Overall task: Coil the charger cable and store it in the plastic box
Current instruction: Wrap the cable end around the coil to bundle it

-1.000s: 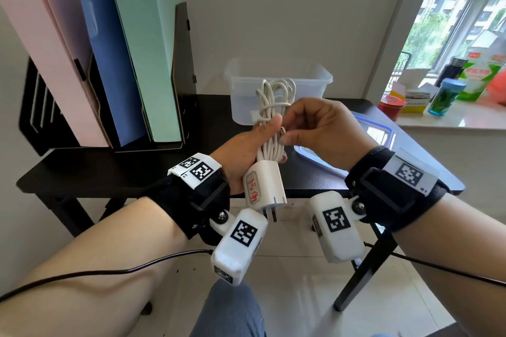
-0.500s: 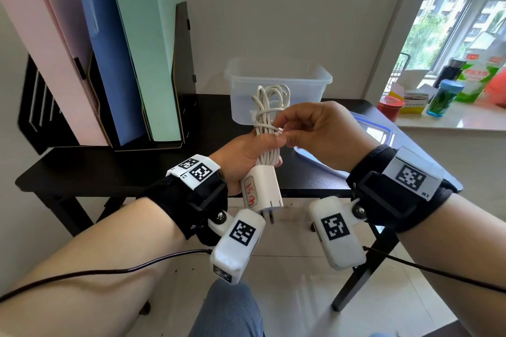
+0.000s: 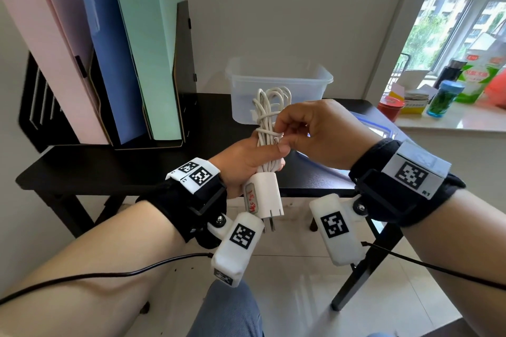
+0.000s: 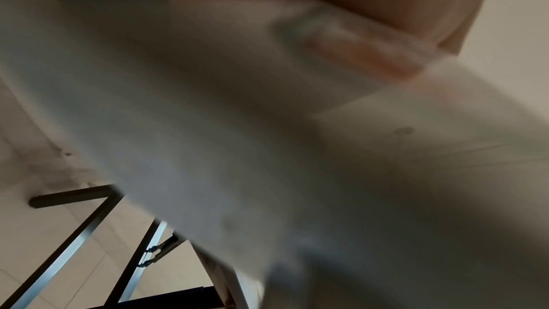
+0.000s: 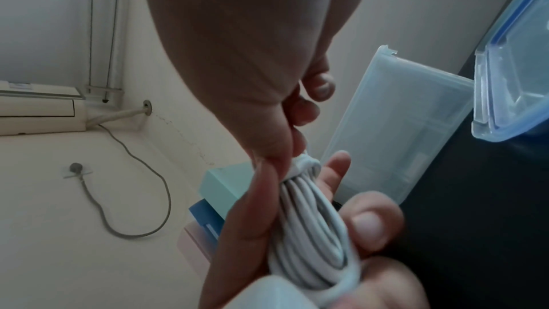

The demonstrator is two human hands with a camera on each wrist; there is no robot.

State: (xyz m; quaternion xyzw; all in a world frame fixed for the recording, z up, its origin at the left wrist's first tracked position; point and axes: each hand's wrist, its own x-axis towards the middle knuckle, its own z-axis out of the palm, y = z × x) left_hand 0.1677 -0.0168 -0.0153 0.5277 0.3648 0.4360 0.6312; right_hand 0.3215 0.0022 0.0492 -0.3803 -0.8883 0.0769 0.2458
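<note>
The white charger cable is bundled into long loops, with its white plug block hanging below. My left hand grips the bundle around its middle, in front of the table edge. My right hand pinches the cable's free end against the bundle, where a turn is wrapped around the loops. The right wrist view shows the loops close up between both hands. The clear plastic box stands open on the black table behind the hands. A blurred white shape, probably the plug block, fills the left wrist view.
Pink, blue and green folders stand in a black rack at the back left. The box's blue-rimmed lid lies on the table at the right. Bottles and tins crowd the windowsill beyond. Tiled floor lies under the table.
The right hand has wound the free end around the bundle and now pinches it at the wrap. The bundle and both hands shifted slightly down.
</note>
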